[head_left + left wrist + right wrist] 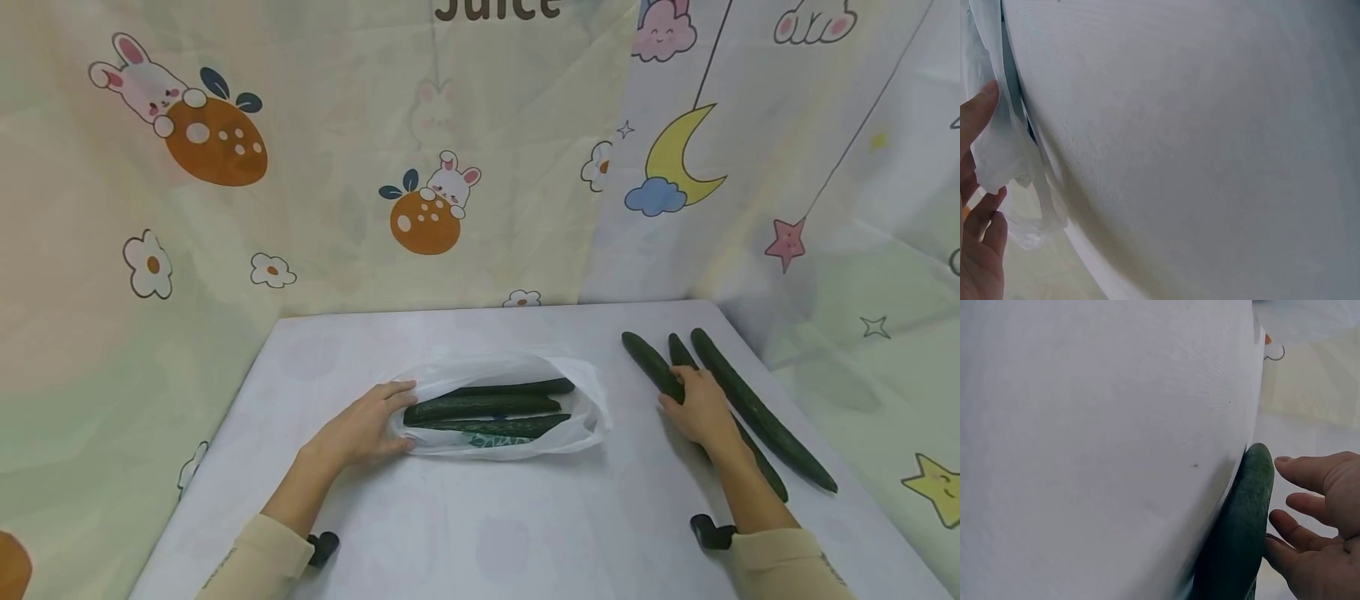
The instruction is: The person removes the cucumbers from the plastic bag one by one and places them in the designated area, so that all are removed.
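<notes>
A white plastic bag (592, 417) lies on its side, its mouth spread, with three dark green cucumbers (487, 407) showing inside. At the bag's left end my left hand (367, 423) holds the plastic, thumb on the near side and fingers on the far side. In the left wrist view, the thumb and fingertips touch the bag (1004, 144). My right hand (701, 408) reaches over the leftmost of three loose cucumbers (647, 357). Its fingers are spread beside that cucumber (1241, 519) in the right wrist view, not wrapped round it.
The two other loose cucumbers, a middle one (767, 472) and a long outer one (772, 425), lie slanted along the right side of the white table (480, 533). A printed cloth (337, 208) hangs behind the table and at its sides.
</notes>
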A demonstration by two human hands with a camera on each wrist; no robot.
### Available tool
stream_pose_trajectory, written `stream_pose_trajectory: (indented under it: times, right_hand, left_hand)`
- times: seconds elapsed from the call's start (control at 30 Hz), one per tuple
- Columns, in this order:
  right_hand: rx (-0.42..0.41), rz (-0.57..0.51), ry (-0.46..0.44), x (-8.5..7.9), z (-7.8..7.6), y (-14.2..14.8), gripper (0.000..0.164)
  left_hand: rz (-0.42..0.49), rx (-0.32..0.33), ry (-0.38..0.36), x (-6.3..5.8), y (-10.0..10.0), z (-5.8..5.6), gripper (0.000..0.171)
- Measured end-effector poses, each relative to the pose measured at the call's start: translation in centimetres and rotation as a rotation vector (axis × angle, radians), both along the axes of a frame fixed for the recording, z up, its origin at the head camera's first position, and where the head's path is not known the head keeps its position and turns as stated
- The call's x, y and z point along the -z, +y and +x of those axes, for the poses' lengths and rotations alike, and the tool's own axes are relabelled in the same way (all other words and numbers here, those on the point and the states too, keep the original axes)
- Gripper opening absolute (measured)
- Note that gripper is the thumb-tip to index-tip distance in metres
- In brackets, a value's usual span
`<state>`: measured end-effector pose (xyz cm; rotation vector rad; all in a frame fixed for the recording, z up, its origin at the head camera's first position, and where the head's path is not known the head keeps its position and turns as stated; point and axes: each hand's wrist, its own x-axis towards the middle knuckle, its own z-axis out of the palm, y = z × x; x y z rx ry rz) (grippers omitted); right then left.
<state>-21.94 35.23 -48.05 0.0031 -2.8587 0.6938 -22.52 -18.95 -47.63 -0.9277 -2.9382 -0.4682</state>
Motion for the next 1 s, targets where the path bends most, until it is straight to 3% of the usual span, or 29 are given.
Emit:
stream_pose_trajectory:
  times: [0.3, 1.0]
  right_hand:
    - [-0.007, -0.024, -0.011, -0.9, 0.1, -0.5, 0.06]
    - [-0.05, -0.052, 0.159, -2.9, 0.5, -2.7, 0.061]
  left_hand:
    - [0.001, -0.004, 0.005, -0.1, -0.3, 0.3, 0.074]
    - [0.005, 0.01, 0.01, -0.3, -0.2, 0.0, 0.076]
